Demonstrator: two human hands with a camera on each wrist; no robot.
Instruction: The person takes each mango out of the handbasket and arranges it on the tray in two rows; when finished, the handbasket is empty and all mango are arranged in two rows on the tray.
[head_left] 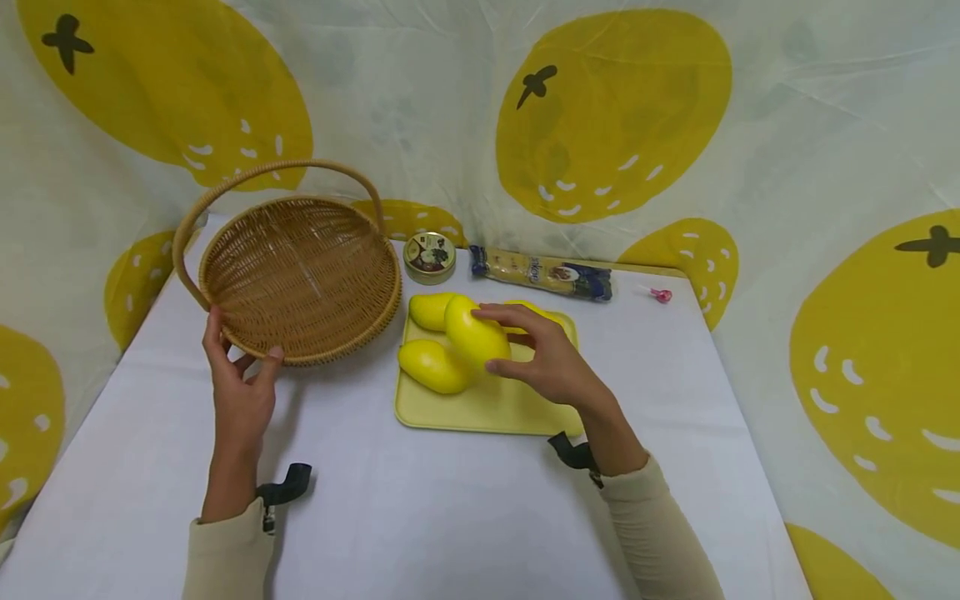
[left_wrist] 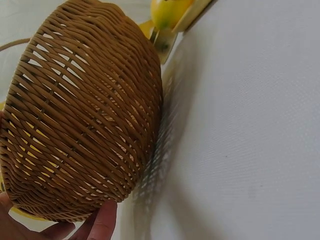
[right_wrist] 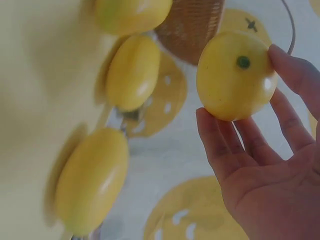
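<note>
Above the tray [head_left: 487, 408], I hold one mango [head_left: 476, 337] in my right hand [head_left: 551, 362]; my left hand [head_left: 242, 392] grips the basket [head_left: 300, 275] rim.

Over the tray's middle the mango sits lifted, long axis tilted, my fingers [right_wrist: 235, 145] curled under it and my thumb across its stem end. I judge it smooth, firm and fairly light, likely plastic, so somewhat slippery; a grip round its fat middle seems safest. Three more mangoes lie on the tray: one [head_left: 435, 367] at its left, others behind. My left hand pinches the basket's near rim, thumb [head_left: 272, 360] outside, left of the tray; the basket looks stiff and light.
</note>
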